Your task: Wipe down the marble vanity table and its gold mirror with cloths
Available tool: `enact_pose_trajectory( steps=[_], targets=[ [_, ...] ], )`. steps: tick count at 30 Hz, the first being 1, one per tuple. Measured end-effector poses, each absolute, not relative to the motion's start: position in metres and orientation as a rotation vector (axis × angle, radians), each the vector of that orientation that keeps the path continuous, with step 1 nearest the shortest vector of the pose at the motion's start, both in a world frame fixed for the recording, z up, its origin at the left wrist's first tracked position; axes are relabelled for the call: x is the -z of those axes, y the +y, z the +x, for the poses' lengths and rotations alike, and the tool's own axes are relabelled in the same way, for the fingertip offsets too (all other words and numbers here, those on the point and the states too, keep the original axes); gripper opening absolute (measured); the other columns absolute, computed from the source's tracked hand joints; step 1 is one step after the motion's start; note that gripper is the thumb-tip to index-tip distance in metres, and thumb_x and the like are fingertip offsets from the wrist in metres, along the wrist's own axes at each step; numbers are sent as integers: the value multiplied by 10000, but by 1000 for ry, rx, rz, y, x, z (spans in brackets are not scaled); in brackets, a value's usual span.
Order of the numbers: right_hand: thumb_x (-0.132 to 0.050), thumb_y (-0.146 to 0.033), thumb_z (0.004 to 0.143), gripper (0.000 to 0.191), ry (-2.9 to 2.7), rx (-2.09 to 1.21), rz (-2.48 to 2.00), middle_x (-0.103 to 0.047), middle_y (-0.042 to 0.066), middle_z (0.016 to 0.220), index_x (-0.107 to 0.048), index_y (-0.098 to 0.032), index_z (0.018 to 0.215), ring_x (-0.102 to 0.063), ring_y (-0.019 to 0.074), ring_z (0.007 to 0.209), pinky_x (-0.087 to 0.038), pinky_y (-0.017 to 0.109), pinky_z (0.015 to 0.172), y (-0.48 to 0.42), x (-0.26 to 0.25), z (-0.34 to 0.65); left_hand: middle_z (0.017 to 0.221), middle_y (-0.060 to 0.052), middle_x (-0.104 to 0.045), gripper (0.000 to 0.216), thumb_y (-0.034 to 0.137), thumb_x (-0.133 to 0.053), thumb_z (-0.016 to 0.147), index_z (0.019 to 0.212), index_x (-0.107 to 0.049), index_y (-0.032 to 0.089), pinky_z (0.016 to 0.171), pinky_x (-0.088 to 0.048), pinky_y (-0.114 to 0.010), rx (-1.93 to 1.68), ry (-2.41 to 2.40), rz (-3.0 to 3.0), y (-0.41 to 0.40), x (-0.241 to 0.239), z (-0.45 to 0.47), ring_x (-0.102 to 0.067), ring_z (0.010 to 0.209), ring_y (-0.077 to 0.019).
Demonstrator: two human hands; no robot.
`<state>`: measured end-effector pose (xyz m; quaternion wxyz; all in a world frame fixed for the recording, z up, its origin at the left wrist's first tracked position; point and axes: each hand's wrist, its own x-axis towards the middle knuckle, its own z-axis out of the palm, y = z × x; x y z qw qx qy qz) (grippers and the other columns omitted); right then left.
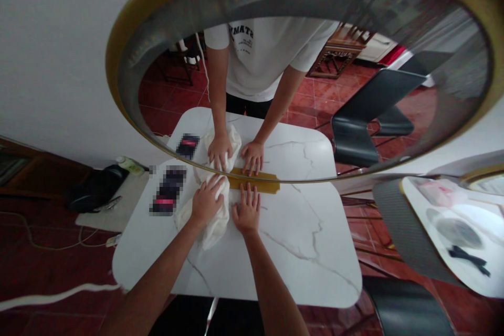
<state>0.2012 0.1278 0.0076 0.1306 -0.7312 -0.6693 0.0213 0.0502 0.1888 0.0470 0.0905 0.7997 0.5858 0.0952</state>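
My left hand [207,202] presses down on a crumpled white cloth [217,227], with its fingers bent over the cloth near the mirror's lower edge. Beside it, my right hand [247,212] lies flat on the white marbled table [307,278], fingers spread and holding nothing. Its fingertips reach the gold base plate [270,185] of a large round mirror [252,63]. The mirror has a gold rim and leans over the table's far side, reflecting both hands, the cloth and a white T-shirt.
A blurred-out dark item [168,191] lies on the table's left side. To the left are a black bag [96,188] and a bottle [130,165]. A black chair [407,304] stands at right, near another white table [433,215] with a plastic bag. Cables cross the red tiled floor.
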Motion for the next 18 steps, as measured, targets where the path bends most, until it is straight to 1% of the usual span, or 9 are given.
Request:
enact_pose_trajectory(
  steps=[5,12,18],
  targets=[
    [-416,-333,845,701,-1944,-76,-2124,-168,43,1524,-142,-195,1476,-53,285,1397,-118,468,1105,128,-8,202,1476,35,-320,582,268,-455,832,1399,-340,331,847,-423,-378,-284,1785,2365,193,-47,47,-468,1143,-273],
    [-422,-341,849,709,-1950,-80,-2121,-149,46,1528,-128,-194,1477,-58,287,1396,-104,472,1108,128,-7,202,1481,56,-310,629,235,-483,814,1410,-310,342,936,-389,-363,-228,1563,2474,175,-49,45,-451,1175,-240],
    [-432,-348,847,713,-1951,-85,-2134,-150,45,1528,-136,-192,1477,-59,282,1395,-103,456,1113,129,-6,202,1475,49,-322,609,245,-471,818,1402,-326,344,919,-401,-360,-226,1613,2461,185,-50,44,-457,1175,-236]
  ],
)
